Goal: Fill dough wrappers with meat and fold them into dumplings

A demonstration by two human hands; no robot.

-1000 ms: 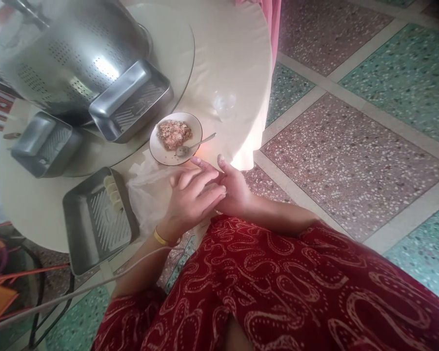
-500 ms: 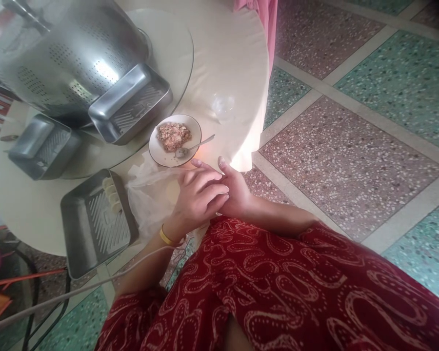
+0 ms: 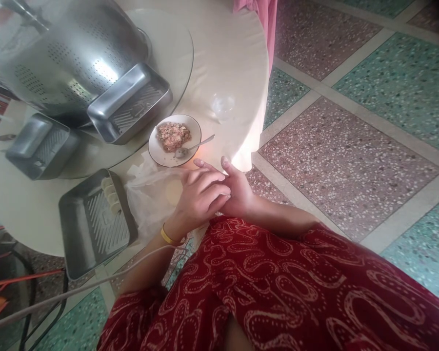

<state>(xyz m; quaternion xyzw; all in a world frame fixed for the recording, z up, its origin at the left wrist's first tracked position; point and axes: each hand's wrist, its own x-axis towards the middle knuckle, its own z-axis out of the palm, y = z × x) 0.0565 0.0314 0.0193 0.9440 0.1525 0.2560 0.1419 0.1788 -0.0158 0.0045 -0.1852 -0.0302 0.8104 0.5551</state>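
Note:
My left hand, with a yellow band at the wrist, lies fingers-down across the palm of my right hand at the near edge of the round table. A thin pale sliver of dough wrapper shows pressed between them; the rest of it is hidden. Just left of my hands a round pale wrapper lies on a crumpled clear plastic bag. Beyond my fingertips stands a white plate of minced filling with a metal spoon resting in it.
A steel tray with folded dumplings along its far edge overhangs the table at left. Two more steel trays, a large steel colander and a small clear cup sit further back. A cable crosses my lap.
My left hand has slid slightly right over my right palm, uncovering the round wrapper on the plastic bag. The view has shifted a little; nothing else on the table moved.

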